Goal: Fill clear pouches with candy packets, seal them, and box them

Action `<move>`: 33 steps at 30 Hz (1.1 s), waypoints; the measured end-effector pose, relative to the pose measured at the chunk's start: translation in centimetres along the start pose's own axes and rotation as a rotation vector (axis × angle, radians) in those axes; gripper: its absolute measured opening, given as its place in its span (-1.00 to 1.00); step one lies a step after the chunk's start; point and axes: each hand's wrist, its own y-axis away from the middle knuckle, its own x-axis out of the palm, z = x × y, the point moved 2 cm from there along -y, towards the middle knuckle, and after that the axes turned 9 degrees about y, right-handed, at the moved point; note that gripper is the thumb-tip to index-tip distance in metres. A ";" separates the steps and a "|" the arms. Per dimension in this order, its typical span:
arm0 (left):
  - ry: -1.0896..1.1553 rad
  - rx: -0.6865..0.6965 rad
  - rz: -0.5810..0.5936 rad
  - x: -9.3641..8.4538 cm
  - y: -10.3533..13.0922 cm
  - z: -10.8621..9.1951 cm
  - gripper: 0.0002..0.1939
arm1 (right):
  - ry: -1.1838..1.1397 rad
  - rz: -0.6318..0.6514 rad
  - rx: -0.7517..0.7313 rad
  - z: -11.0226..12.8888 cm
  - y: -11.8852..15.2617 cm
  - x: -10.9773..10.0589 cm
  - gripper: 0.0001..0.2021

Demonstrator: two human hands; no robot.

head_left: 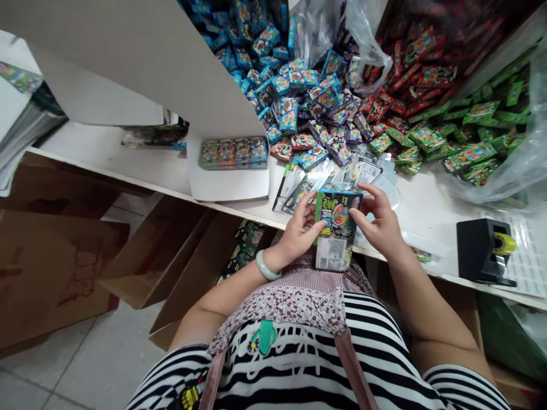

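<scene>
A flat, dark printed box point(335, 230) with green edging, bright lettering and a pale panel near its bottom is held upright over the bench's front edge. My left hand point(304, 228) grips its left side, thumb across the printed face. At the upper right edge, my right hand point(378, 219) pinches it between thumb and fingers. Behind the box, clear plastic and printed sleeves point(305, 185) lie fanned on the white bench point(427, 196). Small blue packets point(288, 114), purple packets point(339, 149), red packets point(436, 76) and green packets point(427, 136) are heaped beyond them.
A white open carton point(231, 185) holds rows of small packets point(235, 152) to the left. A black tape dispenser point(481, 250) stands at the right on a label sheet point(527, 245). Cardboard boxes point(60, 273) sit below the bench at left.
</scene>
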 end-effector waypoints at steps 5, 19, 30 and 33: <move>0.023 -0.024 0.086 -0.5 0.8 0.4 -0.25 | -0.149 -0.191 0.150 -0.5 1.9 3.2 -0.49; 0.222 -0.034 0.216 -2.2 0.1 0.2 -0.34 | -0.147 -0.140 -0.133 -1.8 2.1 2.7 -0.60; 0.219 0.182 -0.104 -1.4 -2.2 -1.6 -0.87 | -0.222 -0.096 -0.017 0.2 -0.2 0.5 -0.89; 0.288 0.161 -0.135 -1.0 -2.8 -2.3 -0.87 | -0.306 -0.109 0.056 0.5 0.0 0.6 -0.74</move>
